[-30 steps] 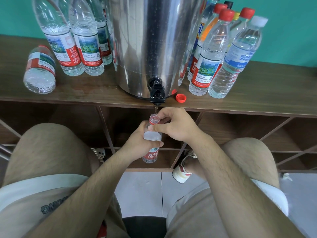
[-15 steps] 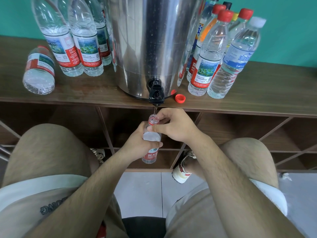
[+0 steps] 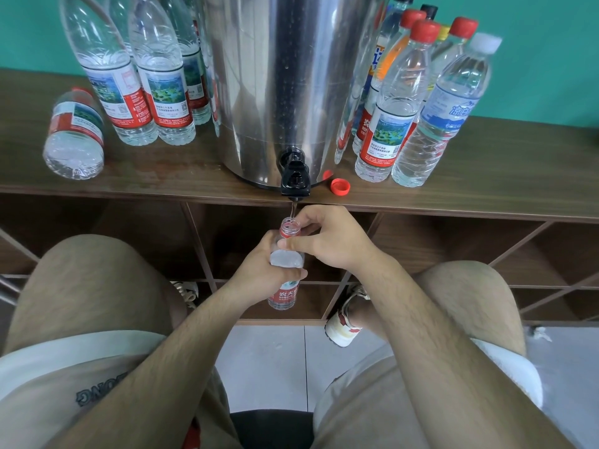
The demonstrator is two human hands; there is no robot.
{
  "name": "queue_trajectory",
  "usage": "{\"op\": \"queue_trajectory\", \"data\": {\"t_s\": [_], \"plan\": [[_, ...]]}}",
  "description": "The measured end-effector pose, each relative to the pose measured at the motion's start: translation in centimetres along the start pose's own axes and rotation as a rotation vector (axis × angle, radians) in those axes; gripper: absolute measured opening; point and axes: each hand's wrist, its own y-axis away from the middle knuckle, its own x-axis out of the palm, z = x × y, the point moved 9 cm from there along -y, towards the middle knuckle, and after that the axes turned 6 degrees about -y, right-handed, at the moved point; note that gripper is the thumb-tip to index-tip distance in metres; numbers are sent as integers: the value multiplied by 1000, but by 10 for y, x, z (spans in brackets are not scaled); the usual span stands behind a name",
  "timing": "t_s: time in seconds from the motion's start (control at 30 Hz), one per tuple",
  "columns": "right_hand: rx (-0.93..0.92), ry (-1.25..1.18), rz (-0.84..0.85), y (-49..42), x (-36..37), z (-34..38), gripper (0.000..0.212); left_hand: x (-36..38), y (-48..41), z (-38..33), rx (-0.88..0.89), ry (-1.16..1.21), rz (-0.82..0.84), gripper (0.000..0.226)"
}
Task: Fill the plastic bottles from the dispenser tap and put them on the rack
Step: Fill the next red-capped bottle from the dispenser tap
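Note:
A steel dispenser (image 3: 291,85) stands on the wooden shelf top (image 3: 486,189), and its black tap (image 3: 295,178) overhangs the front edge. A thin stream of water runs from the tap into the open neck of a small clear bottle (image 3: 287,260) with a red label, held upright just below. My left hand (image 3: 259,270) wraps the bottle's body. My right hand (image 3: 330,241) pinches its neck and shoulder. A loose red cap (image 3: 339,185) lies on the shelf top right of the tap.
Several uncapped bottles (image 3: 162,92) stand left of the dispenser, and one bottle (image 3: 74,134) lies on its side at far left. Several capped bottles (image 3: 398,102) stand to the right. Open wooden rack compartments (image 3: 437,251) run below the shelf top. My knees flank the bottle.
Both hands and the bottle stay in place under the running tap. The view shifted only slightly.

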Motion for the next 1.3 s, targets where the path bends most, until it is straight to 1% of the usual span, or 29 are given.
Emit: {"op": "queue_trajectory", "data": {"t_s": [1.3], "plan": [[-2, 14, -2, 0, -1, 2, 20, 2, -7, 5, 7, 2, -10, 82]]}}
